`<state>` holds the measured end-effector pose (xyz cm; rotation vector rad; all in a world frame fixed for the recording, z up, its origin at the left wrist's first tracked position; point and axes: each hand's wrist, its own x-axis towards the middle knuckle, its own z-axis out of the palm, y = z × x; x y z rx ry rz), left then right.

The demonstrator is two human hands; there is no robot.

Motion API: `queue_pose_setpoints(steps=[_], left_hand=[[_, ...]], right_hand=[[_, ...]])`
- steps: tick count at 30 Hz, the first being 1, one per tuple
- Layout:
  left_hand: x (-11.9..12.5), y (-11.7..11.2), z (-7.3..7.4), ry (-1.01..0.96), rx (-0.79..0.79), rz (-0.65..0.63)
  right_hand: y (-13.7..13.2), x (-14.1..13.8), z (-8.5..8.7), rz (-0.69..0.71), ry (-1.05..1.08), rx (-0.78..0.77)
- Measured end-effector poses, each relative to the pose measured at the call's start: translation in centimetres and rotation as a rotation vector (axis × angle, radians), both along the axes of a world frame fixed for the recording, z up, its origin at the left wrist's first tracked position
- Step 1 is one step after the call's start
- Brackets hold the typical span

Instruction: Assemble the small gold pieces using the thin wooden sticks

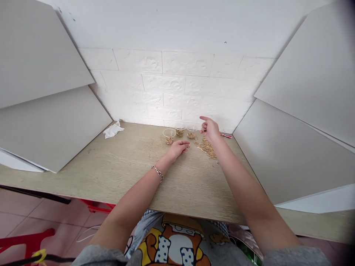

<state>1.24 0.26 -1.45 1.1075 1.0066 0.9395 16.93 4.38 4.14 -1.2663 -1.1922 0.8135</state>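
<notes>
My left hand [179,147] rests on the wooden table [122,166], fingers curled, with a small gold piece at its fingertips; a chain bracelet is on that wrist. My right hand [210,128] hovers above a pile of gold sticks [206,147], index finger stretched out and the other fingers curled; I cannot make out anything in it. Three small clear cups stand near the wall: the left cup [169,135], the middle cup [180,131] and the right cup [191,132], each with gold pieces inside.
A crumpled white cloth [113,130] lies at the table's far left. A red pen-like object [226,136] lies by the wall at right. White panels stand on both sides. Red stool parts [27,242] show on the floor below left.
</notes>
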Motion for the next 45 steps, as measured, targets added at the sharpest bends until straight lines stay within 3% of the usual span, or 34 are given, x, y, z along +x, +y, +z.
queue_pose_setpoints(steps=[3,5,8,12,18,23,29,34,39,45], left_hand=[[0.0,-0.2,0.2,-0.119,-0.155,-0.072],[0.0,-0.5,0.3,-0.149,-0.241,-0.143],[0.1,-0.8,0.5,-0.14,-0.287,-0.203],[0.3,-0.9,0.6,-0.153,-0.241,-0.16],[0.7,-0.9,0.1,-0.18,-0.189,-0.112],[0.5,-1.1,0.4,-0.295,-0.161,-0.147],[-0.4,-1.5,1.9,-0.346,-0.107,-0.222],[-0.6,-1.8,2.4,-0.408,-0.052,-0.28],[-0.5,-2.2,2.8,-0.345,-0.034,-0.289],[-0.4,-2.4,3.0,-0.294,-0.002,-0.292]], right_hand=[[-1.9,-1.5,-1.7,0.072,0.36,-0.069],[-2.8,-2.9,-3.2,0.068,0.416,-0.065],[-3.8,-4.7,-5.1,0.078,0.251,0.022],[-4.5,-5.9,-6.1,0.14,0.041,0.101],[-4.9,-5.7,-6.0,0.144,-0.078,0.168],[-5.0,-5.4,-5.3,0.163,-0.03,0.18],[-5.7,-5.5,-3.7,0.271,0.124,0.131],[-6.6,-5.4,-3.0,0.301,0.395,0.0],[-7.2,-4.6,-3.0,0.381,0.563,-0.145],[-7.4,-4.2,-3.5,0.429,0.694,-0.147]])
